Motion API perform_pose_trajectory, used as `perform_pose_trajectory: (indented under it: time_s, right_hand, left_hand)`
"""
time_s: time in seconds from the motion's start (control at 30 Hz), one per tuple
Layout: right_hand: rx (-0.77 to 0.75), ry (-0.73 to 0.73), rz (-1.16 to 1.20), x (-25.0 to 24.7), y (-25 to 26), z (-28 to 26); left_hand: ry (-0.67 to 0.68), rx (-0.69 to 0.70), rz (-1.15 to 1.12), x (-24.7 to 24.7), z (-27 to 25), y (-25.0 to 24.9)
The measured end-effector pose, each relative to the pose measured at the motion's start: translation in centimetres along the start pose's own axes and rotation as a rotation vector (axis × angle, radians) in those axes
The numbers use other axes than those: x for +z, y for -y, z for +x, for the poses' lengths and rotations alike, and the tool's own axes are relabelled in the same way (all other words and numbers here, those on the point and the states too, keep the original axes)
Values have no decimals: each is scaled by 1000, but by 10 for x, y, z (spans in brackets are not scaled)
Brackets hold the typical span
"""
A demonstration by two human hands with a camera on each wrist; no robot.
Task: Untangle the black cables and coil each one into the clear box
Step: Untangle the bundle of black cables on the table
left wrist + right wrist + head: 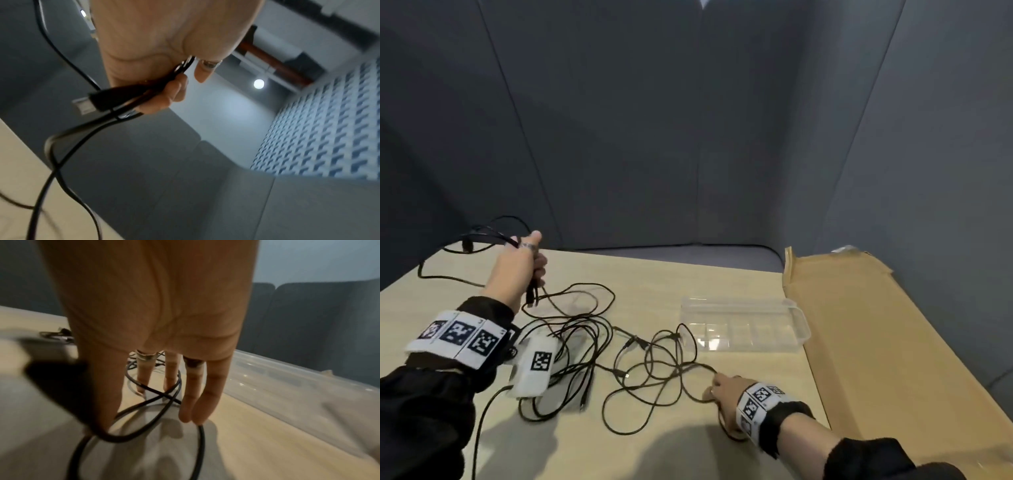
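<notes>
A tangle of thin black cables (599, 346) sprawls over the middle of the light wood table (654, 281). My left hand (524, 260) is raised at the far left and grips a bunch of cable strands (183, 66) with a USB plug (96, 100) hanging below the fist. My right hand (717, 389) lies low at the front right with straight fingers (193, 399) pressing down on cable loops (156, 395). The clear box (746, 325) sits empty and open, right of the tangle.
A flat brown cardboard sheet (876, 342) covers the table's right side. Grey partition walls (688, 137) close in the back and sides. A white marker block (536, 363) hangs from my left wrist over the cables.
</notes>
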State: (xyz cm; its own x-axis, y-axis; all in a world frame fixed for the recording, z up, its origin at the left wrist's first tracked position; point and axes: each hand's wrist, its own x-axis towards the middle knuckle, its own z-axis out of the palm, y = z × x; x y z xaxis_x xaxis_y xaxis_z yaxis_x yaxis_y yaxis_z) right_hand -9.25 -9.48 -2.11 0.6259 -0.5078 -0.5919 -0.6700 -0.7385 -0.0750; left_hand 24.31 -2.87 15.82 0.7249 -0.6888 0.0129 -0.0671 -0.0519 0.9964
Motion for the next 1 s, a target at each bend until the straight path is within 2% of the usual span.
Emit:
perform_pose_trajectory:
  time_s: [0.13, 0.23, 0.3, 0.37, 0.43, 0.5, 0.57, 0.6, 0.67, 0.73, 0.8, 0.83, 0.9, 1.0]
  right_hand:
    - [120, 6, -94, 4, -31, -25]
    - [191, 71, -103, 11, -50, -41]
    - [231, 97, -7, 11, -57, -52]
    - [215, 130, 201, 8, -64, -59]
    - [177, 214, 378, 3, -69, -55]
    - [196, 128, 409, 0, -70, -48]
    - [219, -84, 388, 3, -72, -42]
    - [207, -138, 339, 4, -71, -41]
    - [175, -140, 218, 5, -63, -40]
    - [123, -177, 183, 0, -49, -42]
    - [39, -250, 325, -9, -38, -51]
    - [-18, -286, 474, -16, -34, -58]
    - [-117, -363, 760, -33, -28, -74]
    - [-227, -550, 920, -62, -23, -99]
  left_hand:
    - [46, -6, 514, -6, 14, 58]
    - [188, -35, 913, -1, 10, 91]
    - [323, -59, 1159, 5, 3, 108]
    - [433, -112, 1393, 12, -6, 118]
    - [461, -125, 1568, 21, -15, 118]
    - [428, -30, 1676, 38, -29, 111]
    - [425, 168, 1646, 60, -45, 108]
    - [471, 255, 1560, 74, -56, 110]
    - [658, 353, 1326, 102, -85, 121]
    - [846, 355, 1125, 126, -117, 135]
    - [944, 322, 986, 144, -136, 151]
    - [963, 314, 917, 149, -142, 156]
    - [965, 305, 778, 153, -145, 163]
    - [945, 299, 688, 148, -139, 168]
